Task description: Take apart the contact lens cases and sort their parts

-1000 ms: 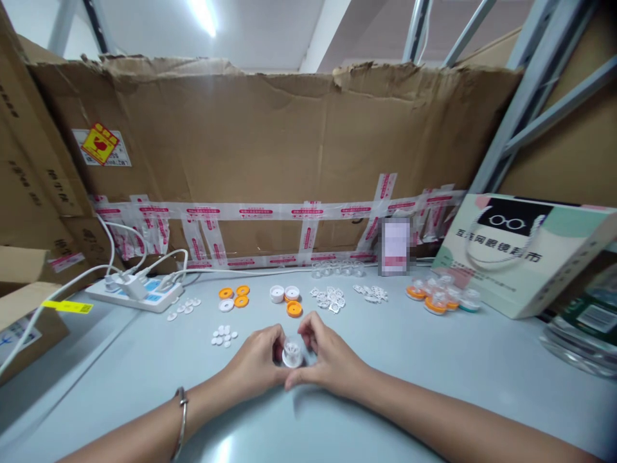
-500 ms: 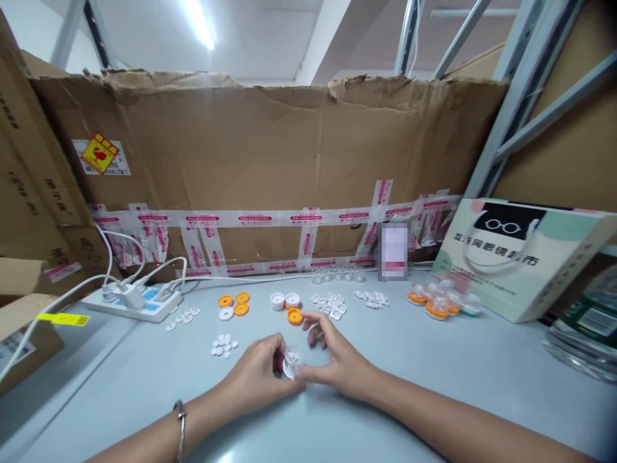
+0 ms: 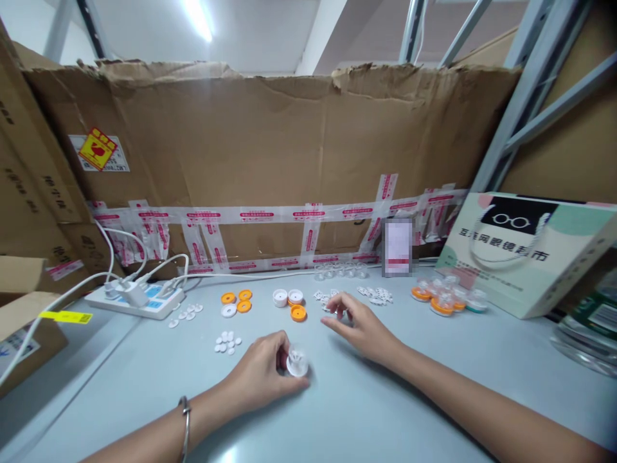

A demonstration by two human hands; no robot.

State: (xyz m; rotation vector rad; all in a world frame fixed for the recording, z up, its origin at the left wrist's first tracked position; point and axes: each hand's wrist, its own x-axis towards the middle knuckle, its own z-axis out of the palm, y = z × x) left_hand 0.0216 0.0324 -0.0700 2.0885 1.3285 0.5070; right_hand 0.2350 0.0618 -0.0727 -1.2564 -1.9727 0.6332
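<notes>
My left hand (image 3: 263, 373) half hides the white cap (image 3: 297, 364) it pinches on the table (image 3: 434, 386); the cap's inside is unreadable. My right hand (image 3: 362, 325) has left it, fingers loosely spread at the white clips (image 3: 322, 297)

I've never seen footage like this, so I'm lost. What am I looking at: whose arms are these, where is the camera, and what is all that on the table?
There is no machine here. A person works with bare hands, and the camera sits on their head, looking forward and down, so both arms come in from the bottom edge. The left hand pinches a small white round part close to the grey table. The right hand stretches out over a scatter of tiny white pieces and holds nothing that shows. Further back lie orange discs, white caps, a power strip and a printed paper bag, all in front of a cardboard wall.
</notes>
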